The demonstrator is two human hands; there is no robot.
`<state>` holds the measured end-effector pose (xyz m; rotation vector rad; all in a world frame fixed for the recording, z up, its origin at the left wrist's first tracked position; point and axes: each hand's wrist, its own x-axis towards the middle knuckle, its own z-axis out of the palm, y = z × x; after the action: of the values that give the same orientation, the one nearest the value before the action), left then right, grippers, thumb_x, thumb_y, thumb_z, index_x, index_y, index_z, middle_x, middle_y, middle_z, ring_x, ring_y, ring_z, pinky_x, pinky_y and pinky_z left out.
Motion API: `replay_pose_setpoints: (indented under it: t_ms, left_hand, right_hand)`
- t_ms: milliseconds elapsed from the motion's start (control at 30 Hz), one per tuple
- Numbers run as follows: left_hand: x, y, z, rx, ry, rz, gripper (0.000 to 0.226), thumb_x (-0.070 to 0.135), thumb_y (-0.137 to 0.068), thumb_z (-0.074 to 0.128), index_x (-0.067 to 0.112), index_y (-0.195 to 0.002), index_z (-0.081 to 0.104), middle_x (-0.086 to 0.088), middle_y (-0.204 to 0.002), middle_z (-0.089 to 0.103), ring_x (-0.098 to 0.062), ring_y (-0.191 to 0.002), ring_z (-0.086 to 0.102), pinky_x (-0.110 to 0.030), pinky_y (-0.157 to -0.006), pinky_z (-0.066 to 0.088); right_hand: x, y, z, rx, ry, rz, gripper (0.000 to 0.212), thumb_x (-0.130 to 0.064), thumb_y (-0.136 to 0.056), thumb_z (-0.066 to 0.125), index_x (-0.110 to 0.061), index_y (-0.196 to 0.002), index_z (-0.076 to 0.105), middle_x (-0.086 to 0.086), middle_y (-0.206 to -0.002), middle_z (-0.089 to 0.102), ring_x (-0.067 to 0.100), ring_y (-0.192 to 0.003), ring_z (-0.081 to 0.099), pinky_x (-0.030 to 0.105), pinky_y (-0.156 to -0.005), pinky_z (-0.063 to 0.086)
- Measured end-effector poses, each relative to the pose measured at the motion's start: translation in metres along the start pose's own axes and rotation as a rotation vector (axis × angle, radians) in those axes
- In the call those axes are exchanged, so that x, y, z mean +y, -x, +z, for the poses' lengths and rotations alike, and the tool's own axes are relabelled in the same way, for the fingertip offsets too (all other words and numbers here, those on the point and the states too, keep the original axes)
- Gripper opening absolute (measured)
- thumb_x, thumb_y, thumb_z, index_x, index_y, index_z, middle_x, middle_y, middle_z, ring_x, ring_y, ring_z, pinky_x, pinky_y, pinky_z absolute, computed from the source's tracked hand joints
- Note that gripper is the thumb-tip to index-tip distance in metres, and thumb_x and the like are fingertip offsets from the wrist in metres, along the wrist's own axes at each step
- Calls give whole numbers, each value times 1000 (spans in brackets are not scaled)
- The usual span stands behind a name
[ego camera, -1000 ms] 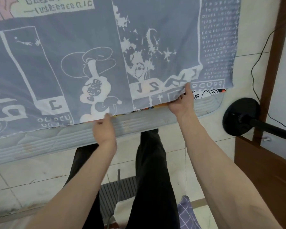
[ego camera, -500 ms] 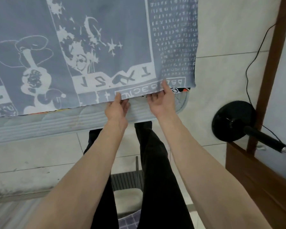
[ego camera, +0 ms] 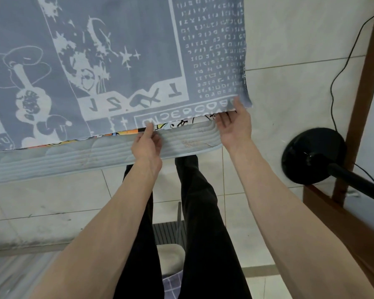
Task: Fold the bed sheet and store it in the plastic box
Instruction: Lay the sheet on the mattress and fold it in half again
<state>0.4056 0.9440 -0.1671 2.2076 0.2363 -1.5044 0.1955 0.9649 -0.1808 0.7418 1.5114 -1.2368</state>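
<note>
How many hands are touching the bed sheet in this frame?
2. The left hand pinches the bed sheet at its near edge; the right hand grips it at the near right corner.

Even, soft daylight-like light; bright, no glare. Source not visible. Shadows faint: a soft dark band under the mattress edge, just below the left hand. Bed sheet print reads sharp near the right hand. Strong wide-angle bend at the borders: door frame leans, forearms swell toward the bottom. Slight softness on the fan base and on the floor tiles at lower left.
</note>
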Motion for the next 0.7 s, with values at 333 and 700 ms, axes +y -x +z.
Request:
replay_pose_setpoints:
  t_ms: [333,700]
  left_hand:
    - [3,21,36,-153,-166,-149,49,55,-99,58,9,-114,65,-2,-98,75,-18,-91,76,-28,-72,60]
    - [1,41,67,-302,7,-267,40,41,-95,71,10,-120,66,-5,-102,78,-17,-96,75,-31,-73,62]
  right_hand:
    - [-11,-9,-9,212,255,-198,12,-16,-97,64,-6,-90,60,7,-78,69,19,-65,65,30,-69,58]
    - [-34,-1,-12,138,185,-222,21,-26,-97,59,-6,-100,65,15,-86,71,24,-67,68,31,-61,57]
